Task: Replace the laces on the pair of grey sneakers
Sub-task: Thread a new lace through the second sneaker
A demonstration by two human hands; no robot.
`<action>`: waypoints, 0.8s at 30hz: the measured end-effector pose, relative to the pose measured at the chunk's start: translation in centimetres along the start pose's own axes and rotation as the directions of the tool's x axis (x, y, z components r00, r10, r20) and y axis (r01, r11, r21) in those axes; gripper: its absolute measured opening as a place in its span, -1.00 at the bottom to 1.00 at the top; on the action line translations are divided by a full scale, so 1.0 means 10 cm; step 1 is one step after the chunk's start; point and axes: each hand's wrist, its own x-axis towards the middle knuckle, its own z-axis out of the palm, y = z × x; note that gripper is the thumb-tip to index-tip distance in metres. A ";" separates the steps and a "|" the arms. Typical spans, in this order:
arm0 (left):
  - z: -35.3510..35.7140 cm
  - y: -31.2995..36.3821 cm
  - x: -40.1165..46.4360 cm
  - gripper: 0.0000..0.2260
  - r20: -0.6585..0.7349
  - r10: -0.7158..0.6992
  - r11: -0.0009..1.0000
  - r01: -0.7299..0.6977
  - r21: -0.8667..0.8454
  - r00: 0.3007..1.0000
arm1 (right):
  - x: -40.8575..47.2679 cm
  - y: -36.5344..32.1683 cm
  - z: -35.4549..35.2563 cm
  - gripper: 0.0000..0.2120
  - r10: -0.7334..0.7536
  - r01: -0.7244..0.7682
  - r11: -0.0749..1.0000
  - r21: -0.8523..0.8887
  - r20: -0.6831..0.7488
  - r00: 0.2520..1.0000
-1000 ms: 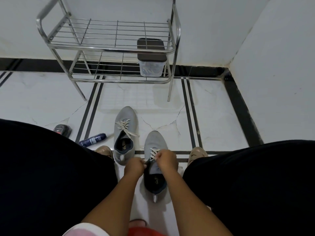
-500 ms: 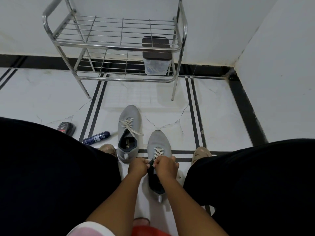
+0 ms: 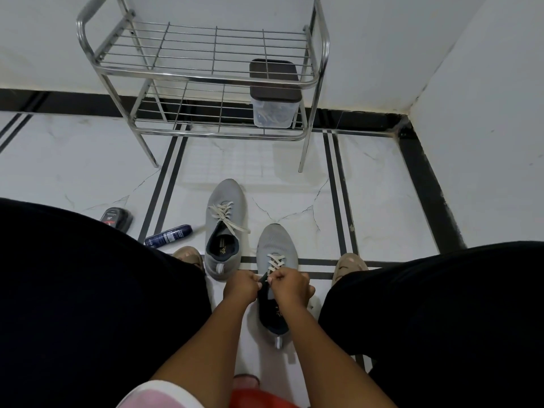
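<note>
White floor: near sneaker [image 3: 276, 248] sits between the knees for reach; left hand [image 3: 241, 287] and right hand [image 3: 291, 285] pinch its lace [image 3: 275, 262]; second sneaker [image 3: 225, 228] at 11 o'clock.

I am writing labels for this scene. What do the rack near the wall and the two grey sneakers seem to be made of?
Rack: probably polished steel or chromed metal; its tubes and thin wires shine with bright reflections.
Far sneaker and near sneaker: the uppers look like matte grey knit or mesh fabric, with a fine texture and no gloss. Their cream laces look like flat woven textile.
</note>
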 end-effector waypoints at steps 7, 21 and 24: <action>-0.03 0.08 -0.13 -0.69 0.000 0.012 1.000 -0.012 0.014 1.000 | 0.01 0.02 -0.07 -0.79 -0.097 0.106 0.989 -0.106 0.089 0.991; 0.00 0.16 -0.23 -0.79 -0.017 0.039 0.998 -0.038 0.052 0.999 | -0.01 0.06 0.02 -0.81 -0.279 0.276 0.946 -0.169 0.009 0.960; 0.03 0.24 -0.31 -0.87 -0.038 0.077 0.985 -0.070 0.159 0.996 | -0.02 0.11 -0.07 -0.69 -0.317 0.294 0.929 -0.225 -0.073 0.946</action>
